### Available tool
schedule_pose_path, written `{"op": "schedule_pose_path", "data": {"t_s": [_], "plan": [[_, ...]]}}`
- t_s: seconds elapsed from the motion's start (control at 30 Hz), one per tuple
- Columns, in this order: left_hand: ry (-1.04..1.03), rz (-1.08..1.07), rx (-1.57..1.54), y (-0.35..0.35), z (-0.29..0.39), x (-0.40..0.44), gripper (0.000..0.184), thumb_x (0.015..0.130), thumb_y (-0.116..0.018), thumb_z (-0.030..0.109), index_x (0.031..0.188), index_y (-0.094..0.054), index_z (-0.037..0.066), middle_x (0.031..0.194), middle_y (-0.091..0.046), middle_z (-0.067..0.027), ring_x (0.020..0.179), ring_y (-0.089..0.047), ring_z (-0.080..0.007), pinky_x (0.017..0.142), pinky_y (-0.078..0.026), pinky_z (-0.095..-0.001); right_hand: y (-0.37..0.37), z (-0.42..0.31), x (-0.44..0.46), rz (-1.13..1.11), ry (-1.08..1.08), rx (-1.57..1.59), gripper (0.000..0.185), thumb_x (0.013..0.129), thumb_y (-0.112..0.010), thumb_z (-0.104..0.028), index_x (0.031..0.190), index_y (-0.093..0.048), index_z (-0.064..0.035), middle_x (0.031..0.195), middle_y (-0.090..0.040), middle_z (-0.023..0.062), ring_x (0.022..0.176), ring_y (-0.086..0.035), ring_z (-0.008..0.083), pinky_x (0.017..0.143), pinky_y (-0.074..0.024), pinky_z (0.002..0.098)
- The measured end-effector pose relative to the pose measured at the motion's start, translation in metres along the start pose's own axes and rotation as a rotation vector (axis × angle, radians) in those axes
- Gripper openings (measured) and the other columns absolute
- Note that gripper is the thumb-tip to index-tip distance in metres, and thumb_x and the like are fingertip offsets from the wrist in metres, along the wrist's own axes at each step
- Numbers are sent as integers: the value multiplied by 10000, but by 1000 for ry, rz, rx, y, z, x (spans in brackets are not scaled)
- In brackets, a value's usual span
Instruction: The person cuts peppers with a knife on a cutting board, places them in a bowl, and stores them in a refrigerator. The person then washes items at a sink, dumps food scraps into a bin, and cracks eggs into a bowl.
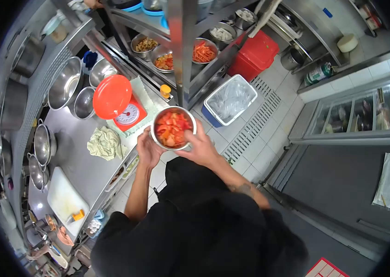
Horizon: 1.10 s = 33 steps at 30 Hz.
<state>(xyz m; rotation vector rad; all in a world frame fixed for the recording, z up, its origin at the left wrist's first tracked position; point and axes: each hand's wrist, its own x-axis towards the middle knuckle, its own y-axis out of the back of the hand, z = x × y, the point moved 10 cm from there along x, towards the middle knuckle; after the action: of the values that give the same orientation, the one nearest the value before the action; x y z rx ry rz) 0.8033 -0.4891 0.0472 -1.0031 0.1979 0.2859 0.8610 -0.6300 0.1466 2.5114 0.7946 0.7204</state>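
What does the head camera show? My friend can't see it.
A person's left hand and right hand hold a round silver metal bowl of chopped red food. On the grey metal counter at left are a red scale with a round dial and a crumpled pale-green cloth.

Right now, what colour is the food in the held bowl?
The chopped food is red to orange; best seen in head view.

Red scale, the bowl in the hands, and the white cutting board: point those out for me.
Red scale [127, 114], head view, on its round dial.
Bowl [173, 108], head view, on its far rim.
White cutting board [66, 196], head view, on its bare middle.
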Motion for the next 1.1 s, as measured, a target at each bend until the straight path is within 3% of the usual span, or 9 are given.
{"op": "schedule_pose_path", "data": {"t_s": [0.1,0.27,0.4,0.43,0.57,0.67,0.8,0.87,1.1], "plan": [[-234,201,43,46,-2,4,620,984,-320,534,1407,-397,88,1451,-414,-116,1295,-456,-278,1107,-351,-405,-23,-14,20,-156,94,-133,492,684,-822,-288,1023,-578,-27,1362,-317,353,1178,-479,509,963,-464,472],[-376,242,84,0,2,-29,971,833,-330,796,1511,-206,111,1534,-266,-141,1397,-289,-323,1159,-233,-465,-37,-2,25,-474,-32,-41,541,728,-735,-435,1049,-610,-18,1302,-316,396,1018,-556,534,820,-534,494],[-399,402,331,-36,-18,-34,993,735,-581,648,1492,-242,104,1504,-315,-120,1377,-322,-309,1144,-265,-461,-21,9,17,-629,77,131,595,712,-719,-481,1080,-608,-27,1236,-379,387,904,-615,483,775,-549,469],[-392,430,313,-39,-25,-32,996,721,-588,646,1492,-246,115,1504,-316,-115,1374,-327,-309,1131,-287,-472,-3,8,16,-707,83,218,651,770,-721,-422,1241,-470,-49,1243,-365,345,920,-602,501,810,-526,494],[-323,563,412,-65,-59,-26,1006,693,-581,666,1488,-259,140,1500,-323,-100,1368,-339,-312,1083,-351,-514,55,80,25,-416,-101,700,729,802,-712,-424,1320,-343,-67,1146,-456,315,904,-613,458,777,-505,478],[-299,455,488,-109,-97,17,946,726,-546,623,1494,-251,155,1494,-329,-102,1362,-351,-313,1074,-360,-506,104,144,15,-827,-313,698,735,818,-680,-379,1300,-326,48,1158,-484,362,945,-626,418,778,-522,458],[-212,459,713,-235,-182,122,840,783,-522,494,1483,-274,104,1480,-353,-119,1354,-370,-297,1121,-293,-445,168,257,8,-424,-364,616,562,865,-569,-285,1222,-320,70,1225,-406,381,988,-561,524,847,-495,497],[-166,299,662,-264,-221,164,810,797,-519,463,1467,-292,69,1470,-370,-139,1346,-382,-293,1131,-281,-431,256,280,8,-432,-369,591,506,890,-533,-263,1197,-280,49,1221,-355,384,1058,-493,543,865,-468,538],[-88,417,496,-268,-291,208,832,825,-534,490,1467,-272,32,1477,-358,-175,1338,-389,-322,1133,-288,-450,336,353,9,-331,-501,470,373,895,-562,-238,1093,-342,-11,1141,-454,327,944,-547,533,795,-484,551]]}}
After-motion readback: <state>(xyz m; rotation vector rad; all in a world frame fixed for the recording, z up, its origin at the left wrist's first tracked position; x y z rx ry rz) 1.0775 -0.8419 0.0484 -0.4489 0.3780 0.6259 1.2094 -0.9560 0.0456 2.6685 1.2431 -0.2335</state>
